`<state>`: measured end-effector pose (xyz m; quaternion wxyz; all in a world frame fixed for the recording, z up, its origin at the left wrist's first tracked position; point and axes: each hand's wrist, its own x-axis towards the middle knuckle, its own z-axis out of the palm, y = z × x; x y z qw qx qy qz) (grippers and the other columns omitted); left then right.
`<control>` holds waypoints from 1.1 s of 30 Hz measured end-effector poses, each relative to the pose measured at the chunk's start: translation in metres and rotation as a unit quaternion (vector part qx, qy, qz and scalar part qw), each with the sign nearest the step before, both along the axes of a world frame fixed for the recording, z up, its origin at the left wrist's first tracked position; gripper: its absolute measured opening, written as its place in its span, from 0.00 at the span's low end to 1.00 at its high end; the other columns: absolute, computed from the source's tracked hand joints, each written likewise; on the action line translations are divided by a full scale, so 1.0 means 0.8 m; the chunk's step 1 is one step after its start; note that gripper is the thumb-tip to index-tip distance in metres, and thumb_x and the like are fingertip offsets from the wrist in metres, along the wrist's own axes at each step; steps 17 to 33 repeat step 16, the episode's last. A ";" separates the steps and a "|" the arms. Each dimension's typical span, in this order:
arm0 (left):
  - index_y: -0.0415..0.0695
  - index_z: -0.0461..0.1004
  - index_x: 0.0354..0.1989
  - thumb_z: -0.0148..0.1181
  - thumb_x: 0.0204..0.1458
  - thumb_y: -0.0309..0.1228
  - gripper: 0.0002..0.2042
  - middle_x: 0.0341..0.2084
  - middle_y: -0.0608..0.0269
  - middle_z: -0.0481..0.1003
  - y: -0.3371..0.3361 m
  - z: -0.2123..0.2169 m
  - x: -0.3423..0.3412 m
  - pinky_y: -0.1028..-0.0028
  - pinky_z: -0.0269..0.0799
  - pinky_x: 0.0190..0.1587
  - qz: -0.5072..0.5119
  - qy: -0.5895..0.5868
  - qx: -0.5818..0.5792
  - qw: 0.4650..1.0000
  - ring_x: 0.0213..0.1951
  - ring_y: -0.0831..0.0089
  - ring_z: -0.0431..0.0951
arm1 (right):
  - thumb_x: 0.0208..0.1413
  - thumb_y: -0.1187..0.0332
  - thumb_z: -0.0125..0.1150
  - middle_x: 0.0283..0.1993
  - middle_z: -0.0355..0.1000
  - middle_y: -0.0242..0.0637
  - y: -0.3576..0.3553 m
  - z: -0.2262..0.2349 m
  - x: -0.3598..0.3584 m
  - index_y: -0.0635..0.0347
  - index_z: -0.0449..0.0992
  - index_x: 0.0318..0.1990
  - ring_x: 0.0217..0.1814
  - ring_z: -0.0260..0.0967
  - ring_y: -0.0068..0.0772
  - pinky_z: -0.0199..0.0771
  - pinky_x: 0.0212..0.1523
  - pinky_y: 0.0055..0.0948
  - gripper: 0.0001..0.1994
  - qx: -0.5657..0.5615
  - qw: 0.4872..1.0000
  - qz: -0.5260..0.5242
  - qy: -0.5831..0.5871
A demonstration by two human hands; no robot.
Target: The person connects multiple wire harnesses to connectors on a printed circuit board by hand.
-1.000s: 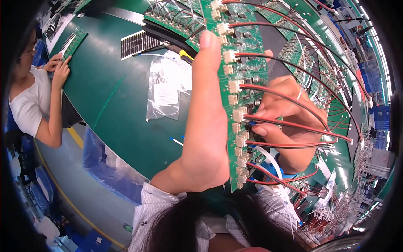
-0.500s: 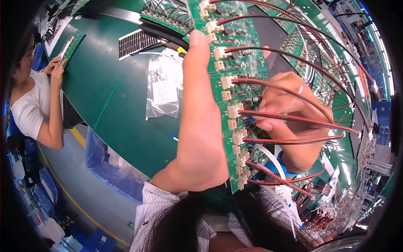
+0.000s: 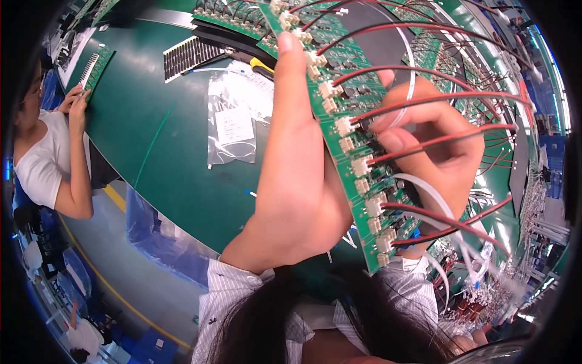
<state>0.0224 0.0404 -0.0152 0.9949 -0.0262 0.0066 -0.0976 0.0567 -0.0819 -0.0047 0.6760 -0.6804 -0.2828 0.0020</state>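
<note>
My left hand grips a long green circuit board by its left edge, thumb stretched along it; the board is tilted up off the table. White connectors line that edge, several carrying red and black wire pairs. My right hand is at the board's right side, thumb and forefinger pinched close to its components. A thin white ribbon cable loops up from those fingers; its end is hidden at the fingertips. Lower down, other white ribbon cables come off the board.
On the green table lie a clear bag with a white label, a black-striped strip and a yellow-handled tool. More wired boards lie behind and right. At left, a co-worker holds another green board.
The board has shifted and tilted, its lower end moving right. My right hand has moved up along it, from beside a blue-tipped cable end to higher components, with a white ribbon cable now looping from its fingers.
</note>
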 end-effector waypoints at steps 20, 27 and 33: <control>0.42 0.68 0.43 0.35 0.52 0.63 0.33 0.33 0.64 0.73 -0.014 0.041 0.006 0.75 0.70 0.40 0.060 0.189 0.218 0.956 0.35 0.74 0.74 | 0.40 0.85 0.59 0.34 0.72 0.42 -0.015 0.001 0.017 0.67 0.76 0.29 0.37 0.70 0.31 0.69 0.39 0.26 0.07 0.024 0.998 0.049 -0.017; 0.42 0.68 0.43 0.35 0.52 0.63 0.33 0.33 0.64 0.73 -0.014 0.041 0.006 0.75 0.70 0.40 0.060 0.189 0.218 0.956 0.35 0.74 0.74 | 0.40 0.85 0.59 0.34 0.72 0.42 -0.015 0.001 0.017 0.67 0.76 0.29 0.37 0.70 0.31 0.69 0.39 0.26 0.07 0.024 0.998 0.049 -0.017; 0.42 0.68 0.43 0.35 0.52 0.63 0.33 0.33 0.64 0.73 -0.014 0.041 0.006 0.75 0.70 0.40 0.060 0.189 0.218 0.956 0.35 0.74 0.74 | 0.40 0.85 0.59 0.34 0.72 0.42 -0.015 0.001 0.017 0.67 0.76 0.29 0.37 0.70 0.31 0.69 0.39 0.26 0.07 0.024 0.998 0.049 -0.017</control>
